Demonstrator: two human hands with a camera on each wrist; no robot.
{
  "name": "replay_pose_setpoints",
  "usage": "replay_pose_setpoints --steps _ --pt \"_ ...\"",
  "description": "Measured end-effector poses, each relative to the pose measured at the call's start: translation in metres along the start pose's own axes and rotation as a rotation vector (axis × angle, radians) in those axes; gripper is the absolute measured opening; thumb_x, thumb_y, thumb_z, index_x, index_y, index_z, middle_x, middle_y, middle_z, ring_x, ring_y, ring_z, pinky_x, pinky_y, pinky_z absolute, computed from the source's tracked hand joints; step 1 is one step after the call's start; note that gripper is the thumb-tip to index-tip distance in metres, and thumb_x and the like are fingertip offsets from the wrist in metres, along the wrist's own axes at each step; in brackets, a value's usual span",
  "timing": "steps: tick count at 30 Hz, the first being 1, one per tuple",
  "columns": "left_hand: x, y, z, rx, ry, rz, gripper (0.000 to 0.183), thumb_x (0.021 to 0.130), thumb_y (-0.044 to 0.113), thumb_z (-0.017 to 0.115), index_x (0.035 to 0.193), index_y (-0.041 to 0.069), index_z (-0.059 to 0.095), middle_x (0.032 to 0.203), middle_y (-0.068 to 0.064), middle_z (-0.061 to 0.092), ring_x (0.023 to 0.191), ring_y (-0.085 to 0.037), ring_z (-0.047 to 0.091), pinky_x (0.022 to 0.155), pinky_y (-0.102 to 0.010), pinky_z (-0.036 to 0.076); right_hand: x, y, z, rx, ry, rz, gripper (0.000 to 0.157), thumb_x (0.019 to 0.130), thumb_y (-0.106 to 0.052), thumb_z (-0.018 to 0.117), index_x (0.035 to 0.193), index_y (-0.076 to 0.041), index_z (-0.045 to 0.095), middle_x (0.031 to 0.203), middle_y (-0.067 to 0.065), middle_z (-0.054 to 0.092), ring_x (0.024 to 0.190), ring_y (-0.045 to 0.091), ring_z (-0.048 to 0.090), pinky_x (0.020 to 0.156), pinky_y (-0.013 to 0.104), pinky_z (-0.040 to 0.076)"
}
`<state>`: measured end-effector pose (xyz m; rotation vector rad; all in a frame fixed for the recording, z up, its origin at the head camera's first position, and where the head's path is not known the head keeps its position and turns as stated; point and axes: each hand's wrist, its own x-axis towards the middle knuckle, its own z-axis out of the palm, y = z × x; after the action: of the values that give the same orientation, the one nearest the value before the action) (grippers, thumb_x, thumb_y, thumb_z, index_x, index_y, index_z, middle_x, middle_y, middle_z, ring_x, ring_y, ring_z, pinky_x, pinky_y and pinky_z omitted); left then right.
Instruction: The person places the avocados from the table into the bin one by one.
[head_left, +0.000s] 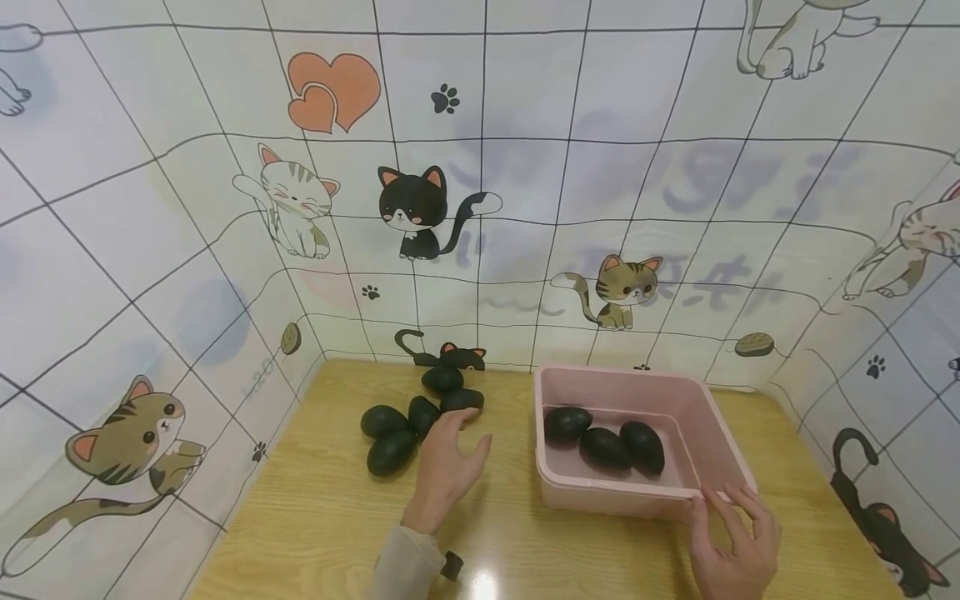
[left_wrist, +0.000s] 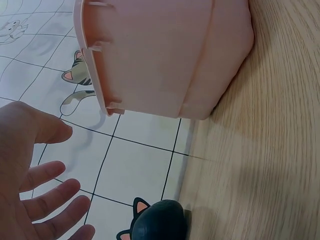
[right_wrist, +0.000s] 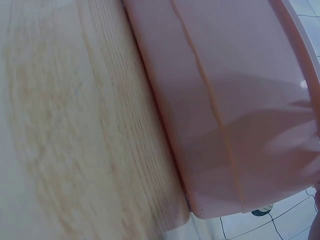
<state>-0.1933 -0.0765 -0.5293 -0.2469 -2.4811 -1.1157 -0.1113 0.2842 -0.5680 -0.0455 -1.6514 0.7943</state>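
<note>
My left hand [head_left: 448, 457] hovers at the near right side of a loose group of dark green avocados [head_left: 392, 452] on the wooden table. Its fingers are loosely bent and spread, with nothing held in the left wrist view, where one avocado [left_wrist: 161, 222] shows at the bottom. Three more avocados [head_left: 606, 448] lie together in the left part of a pink plastic tub [head_left: 615, 492]. At the tub's near right corner, my right hand [head_left: 735, 542] grips the rim, thumb against the outside. The right wrist view shows mostly the tub's outer wall [right_wrist: 200, 150]; that hand is almost wholly out of it.
The pale wood tabletop [head_left: 300, 517] bears the avocados on the left and the tub on the right. Walls covered with a cat-patterned tile sheet [head_left: 510, 183] close in the back and both sides. A small black piece [head_left: 452, 565] sits by the left sleeve.
</note>
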Motion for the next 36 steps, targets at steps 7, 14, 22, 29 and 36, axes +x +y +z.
replay_pose_setpoints --steps 7,14,22,29,36 --pt "0.001 -0.005 -0.004 0.023 0.015 0.0 0.041 0.093 0.031 0.081 0.131 0.016 0.072 0.128 -0.004 0.073 0.11 -0.03 0.072 0.091 -0.046 0.059 -0.001 0.002 -0.001 0.005 0.01 0.003 0.037 0.093 -0.026 0.08 0.09 0.011 0.079 0.102 0.035 0.068 0.127 0.011 0.062 0.117 0.024 0.041" --pt "-0.001 -0.012 -0.006 0.071 0.02 -0.025 0.041 0.094 0.033 0.08 0.131 0.017 0.072 0.126 -0.002 0.073 0.108 -0.024 0.071 0.088 -0.044 0.059 0.001 0.0 -0.001 0.018 0.027 -0.018 0.035 0.093 -0.026 0.081 0.091 0.009 0.081 0.102 0.034 0.069 0.124 0.017 0.065 0.116 0.024 0.042" --pt "-0.002 -0.02 -0.011 0.067 0.01 -0.054 0.04 0.094 0.033 0.08 0.131 0.017 0.072 0.127 -0.003 0.073 0.108 -0.027 0.071 0.087 -0.045 0.059 -0.001 0.002 -0.001 0.022 0.027 -0.022 0.034 0.093 -0.024 0.08 0.089 0.01 0.08 0.101 0.035 0.068 0.124 0.02 0.065 0.116 0.024 0.042" --pt "-0.003 -0.03 -0.013 0.079 0.014 -0.074 0.042 0.094 0.033 0.079 0.132 0.016 0.072 0.127 -0.004 0.073 0.109 -0.028 0.072 0.089 -0.046 0.059 -0.001 0.0 0.0 0.022 0.027 -0.022 0.035 0.094 -0.024 0.079 0.088 0.01 0.08 0.101 0.034 0.068 0.126 0.021 0.065 0.117 0.025 0.042" --pt "-0.003 -0.035 -0.016 0.087 0.016 -0.092 0.042 0.095 0.033 0.079 0.133 0.017 0.072 0.129 -0.004 0.072 0.111 -0.026 0.07 0.09 -0.046 0.058 0.005 -0.01 0.002 0.042 0.045 -0.039 0.036 0.094 -0.022 0.079 0.085 0.012 0.077 0.098 0.037 0.067 0.123 0.024 0.066 0.116 0.025 0.043"
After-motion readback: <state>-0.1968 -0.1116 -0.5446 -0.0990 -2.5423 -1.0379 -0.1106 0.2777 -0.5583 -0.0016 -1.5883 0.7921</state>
